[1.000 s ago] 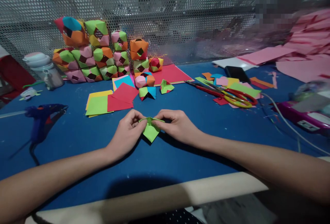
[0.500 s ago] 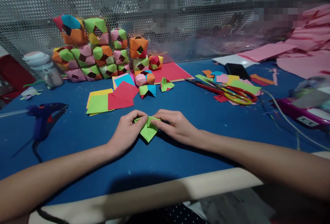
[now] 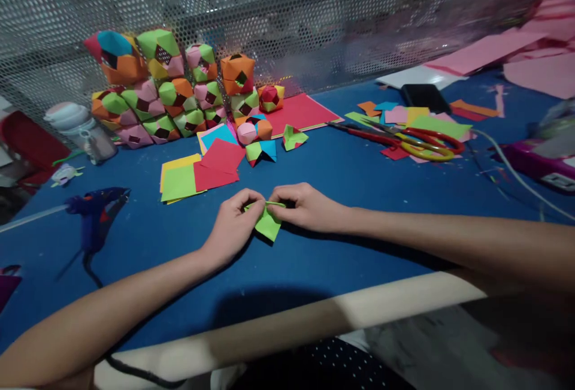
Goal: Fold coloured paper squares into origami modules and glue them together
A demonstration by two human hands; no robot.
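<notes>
A small folded green paper piece (image 3: 268,222) rests on the blue table (image 3: 341,180) right in front of me. My left hand (image 3: 234,223) pinches its left top corner with fingers curled. My right hand (image 3: 305,206) pinches its top edge from the right, fingers pressed together. Both hands lie low on the table, almost touching each other over the paper.
Loose coloured paper squares (image 3: 197,173) lie behind my hands, with a stack of multicoloured paper cubes (image 3: 171,93) against the mesh wall. Red-and-yellow scissors (image 3: 404,141) lie right among paper scraps. A blue glue gun (image 3: 96,213) and a bottle (image 3: 81,131) sit left; a cable (image 3: 516,177) runs right.
My view has tilted and shifted a little. Both hands stay pinched on the green paper, which looks folded slightly smaller and sits a bit further right.
</notes>
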